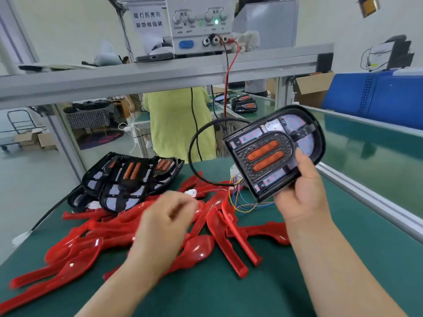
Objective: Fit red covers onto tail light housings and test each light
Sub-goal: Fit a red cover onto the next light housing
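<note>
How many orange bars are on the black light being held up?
2. The upper orange bar and the lower orange bar lie side by side in the middle of the housing the right hand holds.

Green-matted tabletop (pixel 229 298) in foreground. Overhead, grey aluminium shelf rail (pixel 160 74) spanning the station; white paper sign (pixel 148 19) with printed characters standing on it at left. Behind the rail, a person in a yellow-green top (pixel 174 124), back turned. To the right, green conveyor belt (pixel 377 152) running alongside, blue crate (pixel 389 97) beyond it, open cardboard box (pixel 313 88) beside the crate. Far left on the floor, wire trolley (pixel 20 120) and flattened cardboard boxes (pixel 39 140) just beside it.
</note>
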